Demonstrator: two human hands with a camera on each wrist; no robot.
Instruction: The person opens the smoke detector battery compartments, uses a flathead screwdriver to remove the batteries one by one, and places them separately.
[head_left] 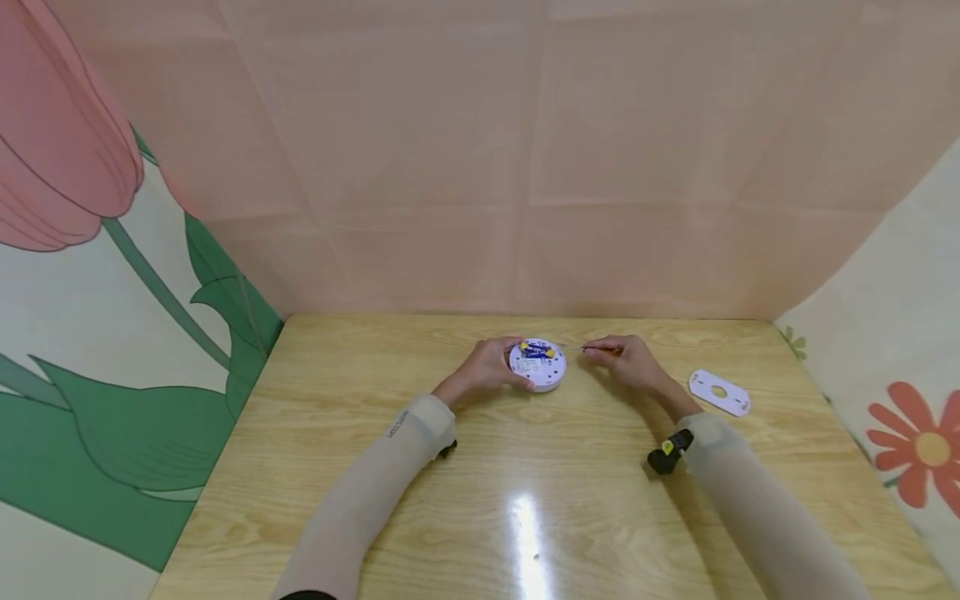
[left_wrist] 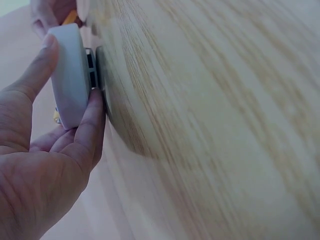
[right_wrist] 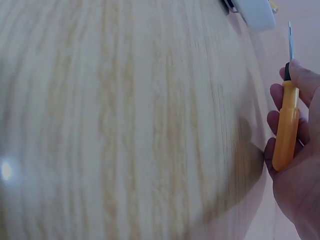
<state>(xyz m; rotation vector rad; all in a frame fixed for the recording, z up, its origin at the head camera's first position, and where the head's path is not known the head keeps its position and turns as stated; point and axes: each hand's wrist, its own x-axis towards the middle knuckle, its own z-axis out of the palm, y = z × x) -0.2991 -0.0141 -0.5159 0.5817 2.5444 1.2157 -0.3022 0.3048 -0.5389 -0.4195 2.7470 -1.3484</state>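
My left hand grips a round white alarm unit by its left edge, thumb on the near side. Two blue batteries with yellow ends sit in its upward face, beside a printed label. In the left wrist view, the thumb lies along the white casing, and the fingers reach under it, by dark parts on its underside. My right hand holds a screwdriver by its orange handle. Its thin metal shaft points left toward the unit, with the tip a little apart from the casing.
A flat white mounting plate with a round centre hole lies on the wooden table, to the right of my right hand. A pink backdrop rises behind the table's far edge. Printed flower panels flank both sides.
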